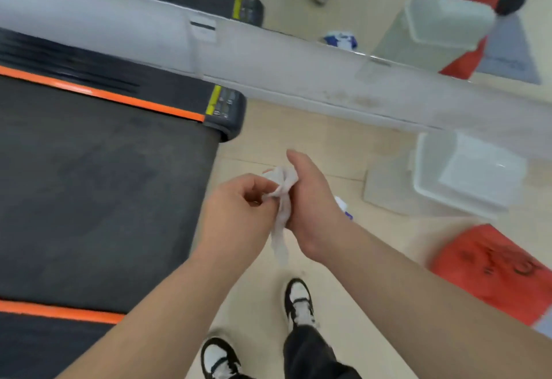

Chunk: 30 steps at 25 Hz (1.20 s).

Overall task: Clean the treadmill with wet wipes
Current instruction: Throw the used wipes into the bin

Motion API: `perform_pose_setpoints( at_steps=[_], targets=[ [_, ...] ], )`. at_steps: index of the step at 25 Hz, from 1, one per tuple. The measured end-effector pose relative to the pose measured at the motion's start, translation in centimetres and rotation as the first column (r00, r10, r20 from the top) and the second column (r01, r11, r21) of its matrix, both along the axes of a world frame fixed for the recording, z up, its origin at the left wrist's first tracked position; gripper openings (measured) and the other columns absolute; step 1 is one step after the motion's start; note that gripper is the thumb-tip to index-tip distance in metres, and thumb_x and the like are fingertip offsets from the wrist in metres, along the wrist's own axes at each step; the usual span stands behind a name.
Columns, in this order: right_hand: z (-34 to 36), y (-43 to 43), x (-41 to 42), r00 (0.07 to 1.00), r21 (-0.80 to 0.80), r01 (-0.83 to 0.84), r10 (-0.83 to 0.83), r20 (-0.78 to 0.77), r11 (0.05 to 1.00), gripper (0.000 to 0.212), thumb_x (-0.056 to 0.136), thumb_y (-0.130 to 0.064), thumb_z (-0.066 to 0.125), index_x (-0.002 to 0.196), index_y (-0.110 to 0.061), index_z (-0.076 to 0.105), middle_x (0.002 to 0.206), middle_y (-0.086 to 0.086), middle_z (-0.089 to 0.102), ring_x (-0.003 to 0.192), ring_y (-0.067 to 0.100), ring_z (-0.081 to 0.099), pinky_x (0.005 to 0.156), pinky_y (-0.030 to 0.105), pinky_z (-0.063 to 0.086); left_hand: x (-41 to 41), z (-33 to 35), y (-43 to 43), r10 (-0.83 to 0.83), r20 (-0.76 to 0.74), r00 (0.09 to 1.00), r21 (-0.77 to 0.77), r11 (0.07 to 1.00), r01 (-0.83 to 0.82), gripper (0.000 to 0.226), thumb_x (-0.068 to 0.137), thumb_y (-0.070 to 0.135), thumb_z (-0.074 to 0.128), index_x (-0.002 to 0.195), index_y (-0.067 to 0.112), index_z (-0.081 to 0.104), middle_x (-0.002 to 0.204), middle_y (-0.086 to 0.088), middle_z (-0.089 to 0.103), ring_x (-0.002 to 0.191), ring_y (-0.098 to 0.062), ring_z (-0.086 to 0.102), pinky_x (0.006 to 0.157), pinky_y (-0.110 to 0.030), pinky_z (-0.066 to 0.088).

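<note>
A: Wet wipe (280,199)?
B: Bunched between left grip (239,214) and right grip (310,208); its middle is covered. The right grip's fingers are hidden behind the back of the hand, hold unconfirmed.
A: Past the right grip?
B: Blue-and-white packet (345,210), mostly hidden, unidentifiable. Farther right, orange bag (493,268): print blurred, edge-cropped.
A: Treadmill (104,184)?
B: Left of the left grip, cut by the frame; end-cap label (222,104) illegible.

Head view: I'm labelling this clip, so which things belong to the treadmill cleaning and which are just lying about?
Job in hand: wet wipe, held between left hand and right hand; treadmill belt.
Lying about: white plastic tub; orange bag; both on the floor.
</note>
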State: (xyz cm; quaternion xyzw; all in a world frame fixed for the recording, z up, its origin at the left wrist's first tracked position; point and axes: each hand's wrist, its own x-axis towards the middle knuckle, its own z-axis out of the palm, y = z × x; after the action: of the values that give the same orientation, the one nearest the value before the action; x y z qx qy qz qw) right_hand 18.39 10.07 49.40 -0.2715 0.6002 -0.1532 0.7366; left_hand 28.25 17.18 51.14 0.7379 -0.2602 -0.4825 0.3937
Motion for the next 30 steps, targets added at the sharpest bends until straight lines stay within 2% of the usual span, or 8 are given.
perform_pose_setpoints(
  at_steps=[4, 9, 15, 18, 20, 22, 24, 30],
  targets=[
    [-1.3, -0.1, -12.2, 0.977, -0.065, 0.176, -0.182, -0.109, 0.982, 0.059, 0.087, -0.057, 0.052, 0.113, -0.007, 0.071, 0.106, 0.017, 0.076, 0.085, 0.027, 0.074, 0.070, 0.039, 0.058, -9.9, -1.8, -1.8, -0.108, 0.011, 0.994, 0.012, 0.994, 0.108, 0.024, 0.087, 0.008, 0.071, 0.079, 0.029, 0.077, 0.078, 0.009, 0.075, 0.072, -0.005, 0.071, 0.062, -0.016, 0.050],
    [-2.3, -2.6, -25.0, 0.973, -0.103, 0.182, -0.194, -0.128, 0.978, 0.028, 0.096, -0.022, 0.048, 0.099, -0.008, 0.072, 0.089, 0.011, 0.077, 0.081, 0.027, 0.073, 0.064, 0.036, 0.058, -22.0, -3.8, -5.3, -0.252, 0.089, 0.964, 0.029, 0.968, 0.250, 0.020, 0.091, 0.014, 0.067, 0.086, 0.029, 0.079, 0.080, 0.008, 0.074, 0.068, -0.001, 0.066, 0.060, -0.019, 0.047],
    [-0.7, -6.9, -42.4, 0.930, -0.154, 0.209, -0.245, -0.273, 0.966, 0.019, 0.094, -0.022, 0.058, 0.104, -0.014, 0.072, 0.104, 0.008, 0.073, 0.091, 0.024, 0.071, 0.080, 0.043, 0.062, -36.9, -2.6, -10.8, -0.480, 0.238, 0.845, 0.082, 0.876, 0.475, 0.020, 0.093, 0.015, 0.063, 0.074, 0.009, 0.068, 0.078, -0.009, 0.064, 0.073, -0.023, 0.058, 0.065, -0.039, 0.049],
    [0.7, -9.4, -50.5, 0.911, -0.194, 0.258, -0.305, -0.278, 0.947, 0.016, 0.096, -0.025, 0.060, 0.103, -0.016, 0.071, 0.108, 0.010, 0.073, 0.087, 0.023, 0.070, 0.084, 0.047, 0.061, -42.7, -2.9, -14.3, -0.549, 0.299, 0.781, 0.062, 0.828, 0.558, 0.017, 0.092, 0.009, 0.058, 0.075, 0.007, 0.060, 0.073, -0.009, 0.054, 0.060, -0.013, 0.047, 0.055, -0.018, 0.038],
    [0.8, -11.0, -54.0, 0.912, -0.198, 0.274, -0.320, -0.256, 0.941, 0.017, 0.097, -0.028, 0.060, 0.106, -0.018, 0.071, 0.108, 0.008, 0.073, 0.095, 0.026, 0.072, 0.087, 0.047, 0.060, -45.8, -3.3, -16.4, -0.589, 0.304, 0.749, 0.046, 0.794, 0.606, 0.013, 0.091, 0.009, 0.058, 0.095, 0.010, 0.070, 0.094, -0.005, 0.063, 0.074, -0.011, 0.059, 0.065, -0.006, 0.040],
    [0.0, -12.6, -55.6, 0.919, -0.198, 0.256, -0.301, -0.253, 0.946, 0.018, 0.099, -0.027, 0.056, 0.111, -0.022, 0.070, 0.109, 0.003, 0.073, 0.101, 0.023, 0.071, 0.093, 0.045, 0.060, -48.4, -4.2, -18.8, -0.648, 0.333, 0.685, 0.063, 0.740, 0.669, 0.046, 0.091, 0.008, 0.061, 0.136, 0.017, 0.063, 0.130, 0.007, 0.051, 0.101, -0.007, 0.058, 0.078, 0.004, 0.034],
    [-1.6, -14.5, -55.7, 0.923, -0.207, 0.214, -0.267, -0.278, 0.955, 0.025, 0.100, -0.020, 0.051, 0.119, -0.023, 0.067, 0.114, 0.000, 0.070, 0.104, 0.018, 0.068, 0.097, 0.044, 0.057, -50.0, -5.3, -21.3, -0.729, 0.401, 0.555, 0.127, 0.644, 0.754, 0.068, 0.090, 0.007, 0.059, 0.155, 0.017, 0.041, 0.147, 0.007, 0.033, 0.111, -0.008, 0.052, 0.080, -0.004, 0.034],
    [-6.1, -19.5, -56.9, 0.855, -0.268, -0.120, -0.038, -0.518, 0.956, 0.044, 0.103, -0.017, 0.039, 0.143, -0.028, 0.054, 0.124, -0.010, 0.058, 0.098, 0.010, 0.059, 0.067, 0.008, 0.040, -50.5, -11.2, -29.3, -0.855, 0.494, 0.160, 0.359, 0.368, 0.858, 0.085, 0.079, 0.005, 0.055, 0.158, 0.015, 0.025, 0.146, 0.001, 0.018, 0.090, -0.029, 0.060, 0.073, -0.040, 0.055]
  ],
)
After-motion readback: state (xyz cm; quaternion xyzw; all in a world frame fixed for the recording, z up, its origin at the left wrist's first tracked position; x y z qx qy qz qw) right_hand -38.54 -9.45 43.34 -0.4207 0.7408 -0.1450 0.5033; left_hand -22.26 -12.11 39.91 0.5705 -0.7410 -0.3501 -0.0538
